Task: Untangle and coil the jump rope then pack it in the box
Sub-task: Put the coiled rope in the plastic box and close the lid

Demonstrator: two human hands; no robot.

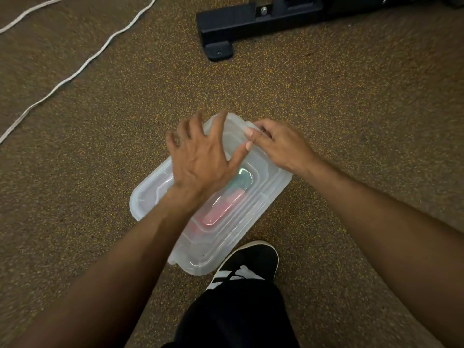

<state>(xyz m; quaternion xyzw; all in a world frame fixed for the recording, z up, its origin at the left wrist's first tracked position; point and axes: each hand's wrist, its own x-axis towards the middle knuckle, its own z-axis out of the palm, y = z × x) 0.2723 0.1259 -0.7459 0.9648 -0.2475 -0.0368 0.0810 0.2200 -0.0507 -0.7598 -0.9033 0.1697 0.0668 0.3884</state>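
- My left hand (200, 159) presses flat, fingers spread, on the lid (148, 197).
- My right hand (278, 144) pinches the lid's far edge.
- The jump rope (222, 212) sits inside the box (198, 270), just beside my left wrist.

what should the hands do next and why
Probably press the lid down at its far corner to seat it: the left hand lies spread on it, the right hand pinches that corner, and a red and teal thing shows inside the box.
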